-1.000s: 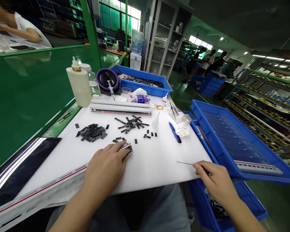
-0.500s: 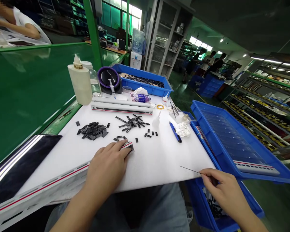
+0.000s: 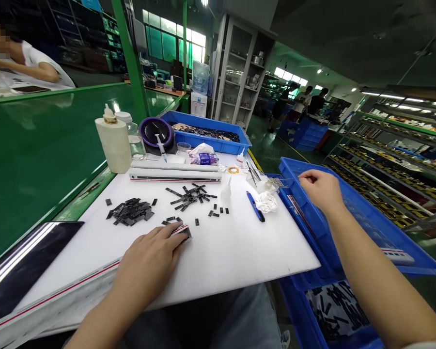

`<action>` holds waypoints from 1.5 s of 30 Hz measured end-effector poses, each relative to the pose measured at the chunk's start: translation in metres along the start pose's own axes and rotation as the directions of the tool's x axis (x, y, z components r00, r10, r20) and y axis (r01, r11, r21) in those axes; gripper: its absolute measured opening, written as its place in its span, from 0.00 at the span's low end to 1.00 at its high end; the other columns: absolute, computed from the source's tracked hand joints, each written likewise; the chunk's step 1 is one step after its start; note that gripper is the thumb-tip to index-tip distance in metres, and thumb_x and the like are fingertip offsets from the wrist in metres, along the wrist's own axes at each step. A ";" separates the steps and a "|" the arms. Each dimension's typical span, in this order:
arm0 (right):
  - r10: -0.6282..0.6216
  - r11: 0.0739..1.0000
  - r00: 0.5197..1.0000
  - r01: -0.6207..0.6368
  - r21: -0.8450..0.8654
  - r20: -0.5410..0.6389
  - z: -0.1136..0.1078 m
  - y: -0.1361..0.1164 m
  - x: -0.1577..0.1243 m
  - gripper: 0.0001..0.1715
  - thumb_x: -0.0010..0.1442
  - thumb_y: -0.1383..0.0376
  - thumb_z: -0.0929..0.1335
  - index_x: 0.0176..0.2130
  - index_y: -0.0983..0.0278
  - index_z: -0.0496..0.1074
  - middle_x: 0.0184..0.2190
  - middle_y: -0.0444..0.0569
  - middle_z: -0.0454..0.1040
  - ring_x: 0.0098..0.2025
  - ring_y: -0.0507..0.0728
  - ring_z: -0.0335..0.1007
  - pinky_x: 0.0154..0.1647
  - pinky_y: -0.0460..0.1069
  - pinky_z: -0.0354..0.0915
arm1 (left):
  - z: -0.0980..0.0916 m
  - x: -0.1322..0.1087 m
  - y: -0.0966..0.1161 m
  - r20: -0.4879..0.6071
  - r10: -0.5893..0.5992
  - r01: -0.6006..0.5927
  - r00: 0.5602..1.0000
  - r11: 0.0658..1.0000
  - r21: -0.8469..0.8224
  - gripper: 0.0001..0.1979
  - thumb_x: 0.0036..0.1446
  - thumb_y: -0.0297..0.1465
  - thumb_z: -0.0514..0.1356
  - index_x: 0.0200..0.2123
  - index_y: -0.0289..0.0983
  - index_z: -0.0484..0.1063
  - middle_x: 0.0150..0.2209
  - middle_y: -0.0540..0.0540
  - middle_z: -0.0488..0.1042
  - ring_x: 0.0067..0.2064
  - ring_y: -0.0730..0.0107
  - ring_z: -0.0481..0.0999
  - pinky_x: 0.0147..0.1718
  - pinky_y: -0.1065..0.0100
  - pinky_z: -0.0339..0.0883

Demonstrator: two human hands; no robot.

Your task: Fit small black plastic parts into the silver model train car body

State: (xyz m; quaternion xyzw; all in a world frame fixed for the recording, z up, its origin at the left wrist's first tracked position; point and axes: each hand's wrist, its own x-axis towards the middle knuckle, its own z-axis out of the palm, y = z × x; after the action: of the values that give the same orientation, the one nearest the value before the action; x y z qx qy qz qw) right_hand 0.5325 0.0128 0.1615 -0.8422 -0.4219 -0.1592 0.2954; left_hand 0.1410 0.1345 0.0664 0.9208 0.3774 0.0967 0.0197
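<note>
Long white shell (image 3: 69, 299) with a red stripe runs from the lower left edge of the frame, where it is cut off, to just left of centre. The left hand (image 3: 147, 261) lies over it, hiding a stretch; its fingers are closed along the top, the thumb curled against the near side, and the shell's end pokes out just past the fingertips. At the lower right, a blue bin (image 3: 293, 312) holds black strips on a whitish liner, partly covered by the forearm. Above it, a blue tray (image 3: 310, 225) holds a clear ribbed insert and a white striped piece (image 3: 397, 255), both partly hidden by the arm. Over that tray's left side, the right hand (image 3: 321, 191) pinches a thin rod (image 3: 288, 180) between thumb and forefinger; its tip is hard to make out. Black parts (image 3: 131, 212) lie heaped left of centre on the white board (image 3: 225, 261). Farther back, a jar (image 3: 135, 144) contains clear liquid, and a blue crate (image 3: 218, 144) at upper centre holds many dark pieces, too small to tell apart.
</note>
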 end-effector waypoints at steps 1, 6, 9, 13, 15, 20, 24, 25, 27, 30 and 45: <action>-0.030 0.999 0.999 0.032 -0.029 0.043 0.009 0.001 0.012 0.13 0.51 0.65 0.64 0.32 0.62 0.79 0.24 0.45 0.75 0.27 0.55 0.68 0.32 0.48 0.61 | 0.000 0.000 -0.001 0.000 0.000 0.000 1.000 1.000 -0.012 0.18 0.64 0.36 0.49 0.48 0.46 0.77 0.58 0.48 0.72 0.54 0.49 0.74 0.49 0.47 0.70; -0.078 0.993 0.989 0.089 -0.080 0.126 0.041 0.007 0.040 0.12 0.49 0.66 0.64 0.29 0.63 0.77 0.24 0.47 0.76 0.29 0.57 0.69 0.33 0.49 0.61 | -0.002 0.000 -0.003 0.006 -0.003 0.003 1.000 1.000 -0.023 0.19 0.65 0.36 0.48 0.49 0.45 0.77 0.58 0.49 0.72 0.54 0.51 0.74 0.49 0.48 0.71; -0.089 0.990 0.979 0.106 -0.088 0.181 0.053 0.009 0.049 0.10 0.49 0.67 0.65 0.28 0.63 0.77 0.24 0.48 0.75 0.29 0.57 0.69 0.33 0.50 0.61 | -0.002 0.000 -0.003 0.008 -0.001 0.001 1.000 1.000 -0.023 0.19 0.64 0.36 0.48 0.49 0.44 0.76 0.58 0.50 0.72 0.55 0.51 0.74 0.49 0.48 0.71; -0.123 0.987 0.964 0.144 -0.074 0.235 0.062 0.003 0.056 0.18 0.51 0.68 0.67 0.42 0.63 0.78 0.29 0.48 0.77 0.32 0.57 0.70 0.37 0.50 0.62 | -0.006 0.002 -0.004 0.022 -0.006 0.007 1.000 0.998 -0.055 0.18 0.64 0.37 0.48 0.48 0.46 0.77 0.58 0.52 0.72 0.53 0.51 0.75 0.46 0.51 0.72; -0.126 0.986 0.965 0.147 -0.078 0.230 0.063 -0.003 0.050 0.28 0.52 0.67 0.69 0.54 0.63 0.72 0.37 0.52 0.78 0.37 0.59 0.71 0.40 0.52 0.63 | -0.008 0.004 -0.007 0.052 -0.018 0.023 0.998 0.996 -0.084 0.18 0.64 0.37 0.48 0.47 0.48 0.77 0.59 0.54 0.70 0.52 0.53 0.76 0.43 0.53 0.73; -0.101 0.987 0.979 0.122 -0.104 0.179 0.052 -0.030 0.010 0.32 0.56 0.59 0.69 0.57 0.68 0.69 0.49 0.65 0.73 0.44 0.65 0.70 0.42 0.56 0.61 | -0.015 0.009 -0.014 0.164 -0.058 0.084 0.985 0.985 -0.152 0.18 0.65 0.39 0.47 0.46 0.53 0.76 0.62 0.60 0.65 0.51 0.59 0.77 0.37 0.61 0.73; -0.210 0.974 0.944 0.178 0.143 0.256 0.060 -0.070 -0.031 0.17 0.59 0.61 0.67 0.47 0.62 0.75 0.35 0.48 0.78 0.33 0.55 0.71 0.38 0.49 0.63 | -0.017 0.013 -0.014 0.210 -0.054 0.096 0.976 0.975 -0.199 0.18 0.64 0.42 0.47 0.46 0.54 0.76 0.62 0.60 0.66 0.54 0.59 0.74 0.42 0.62 0.72; -0.223 0.968 0.930 0.175 0.182 0.291 0.066 -0.080 -0.040 0.13 0.59 0.62 0.67 0.43 0.61 0.77 0.32 0.46 0.77 0.31 0.54 0.71 0.36 0.49 0.62 | -0.017 0.013 -0.014 0.210 -0.055 0.097 0.976 0.976 -0.197 0.18 0.64 0.42 0.48 0.47 0.54 0.76 0.62 0.60 0.67 0.56 0.59 0.73 0.44 0.62 0.72; -0.230 0.966 0.908 0.170 0.194 0.351 0.080 -0.098 -0.055 0.10 0.59 0.64 0.66 0.35 0.61 0.77 0.28 0.45 0.77 0.30 0.55 0.71 0.35 0.49 0.61 | -0.017 0.014 -0.014 0.205 -0.066 0.103 0.976 0.980 -0.171 0.18 0.64 0.42 0.48 0.47 0.54 0.76 0.61 0.60 0.67 0.58 0.57 0.71 0.47 0.59 0.72; -0.278 0.952 0.878 0.198 0.234 0.390 0.102 -0.110 -0.070 0.11 0.58 0.67 0.64 0.32 0.61 0.77 0.29 0.46 0.78 0.33 0.55 0.72 0.36 0.49 0.61 | -0.018 0.011 -0.016 0.202 -0.089 0.115 0.975 0.986 -0.123 0.18 0.64 0.42 0.48 0.49 0.54 0.75 0.62 0.60 0.67 0.59 0.56 0.71 0.48 0.56 0.72; -0.351 0.936 0.744 0.265 0.232 0.569 0.125 -0.095 -0.073 0.17 0.64 0.62 0.63 0.48 0.60 0.77 0.44 0.52 0.76 0.45 0.58 0.73 0.48 0.52 0.63 | 0.020 0.012 0.097 -0.278 0.472 -0.469 0.837 0.880 0.081 0.12 0.61 0.23 0.54 0.43 0.32 0.75 0.60 0.36 0.69 0.59 0.51 0.70 0.50 0.54 0.72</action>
State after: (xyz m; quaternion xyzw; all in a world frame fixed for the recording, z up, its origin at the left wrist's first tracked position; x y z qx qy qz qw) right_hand 0.4151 0.0908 0.0612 -0.7449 -0.6369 0.0991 0.1721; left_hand 0.2197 0.0743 0.0595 0.9609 0.1391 0.2305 -0.0644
